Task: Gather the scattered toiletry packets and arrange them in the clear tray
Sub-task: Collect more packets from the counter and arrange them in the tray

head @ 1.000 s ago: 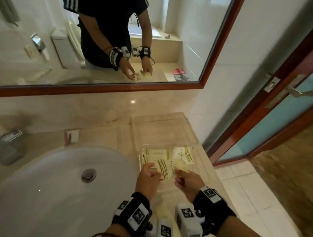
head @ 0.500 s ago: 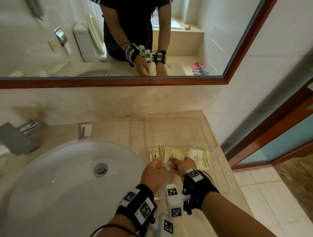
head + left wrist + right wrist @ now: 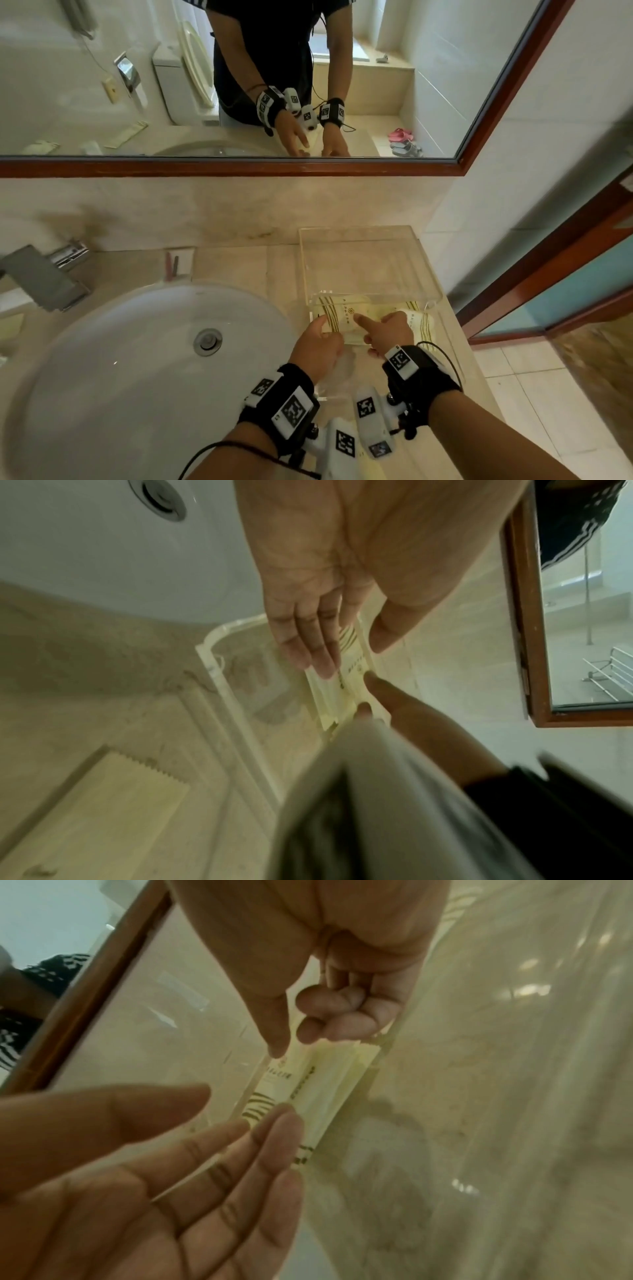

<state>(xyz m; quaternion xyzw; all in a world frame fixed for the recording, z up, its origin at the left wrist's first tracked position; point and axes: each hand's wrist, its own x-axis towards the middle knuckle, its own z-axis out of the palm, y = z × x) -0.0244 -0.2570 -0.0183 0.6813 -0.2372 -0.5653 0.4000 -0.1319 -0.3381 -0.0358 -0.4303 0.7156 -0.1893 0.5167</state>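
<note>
The clear tray [image 3: 370,229] stands on the counter to the right of the sink. Cream toiletry packets [image 3: 346,310] with olive stripes lie stacked in its near half, and another packet [image 3: 423,320] lies to their right. My left hand [image 3: 318,342] touches the stack's left end with straight fingers [image 3: 318,656]. My right hand [image 3: 387,330] lays one straight digit on the top packet [image 3: 308,1080], and its other fingers [image 3: 318,1028] curl at the packet's right end. A loose packet [image 3: 113,804] lies on the counter outside the tray rim [image 3: 212,656].
The white basin [image 3: 137,359] fills the left, with a faucet [image 3: 41,277] behind it and a small pack [image 3: 178,262] near the wall. Another cream packet [image 3: 10,325] shows at the far left. The wood-framed mirror [image 3: 239,168] hangs above. The counter ends just right of the tray.
My right hand has lowered the packet it held onto the stack in the tray. Both hands have closed in on the stack's two ends.
</note>
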